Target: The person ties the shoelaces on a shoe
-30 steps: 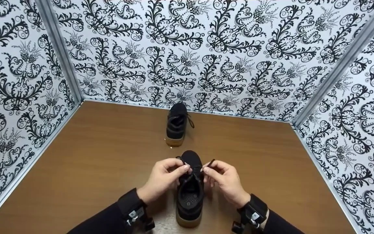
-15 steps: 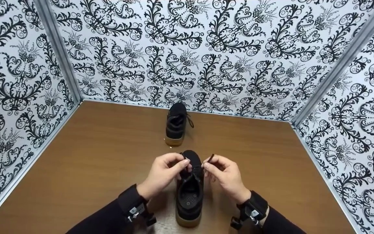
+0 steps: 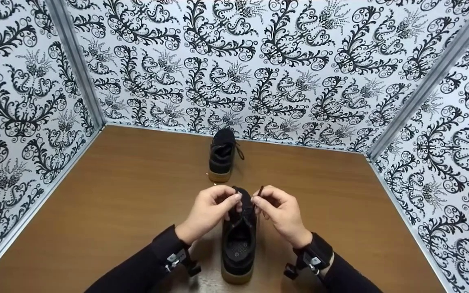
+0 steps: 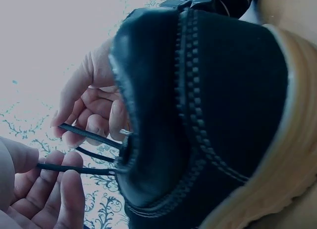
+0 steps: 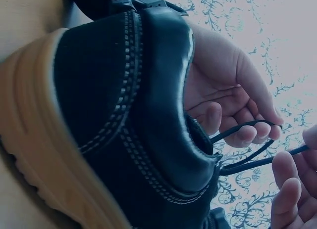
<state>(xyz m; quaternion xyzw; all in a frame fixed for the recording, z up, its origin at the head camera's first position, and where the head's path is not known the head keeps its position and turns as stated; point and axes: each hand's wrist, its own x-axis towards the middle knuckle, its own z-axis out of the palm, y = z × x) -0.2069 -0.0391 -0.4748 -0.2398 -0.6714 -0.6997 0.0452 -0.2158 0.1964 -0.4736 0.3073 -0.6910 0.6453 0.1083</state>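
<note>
The shoe [image 3: 237,265] sits on the table [image 3: 136,195], its toe pointing away. On the shoe's left, the left hand [image 3: 209,209] pinches one lace [image 4: 99,171]. On its right, the right hand [image 3: 284,211] pinches the second lace [image 4: 89,135]. Past its toe sits the other shoe [image 3: 220,166], near the wall [image 3: 234,73].

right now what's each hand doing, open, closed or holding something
Left hand: closed, pinching the left lace strand.
Right hand: closed, pinching the right lace strand.
</note>
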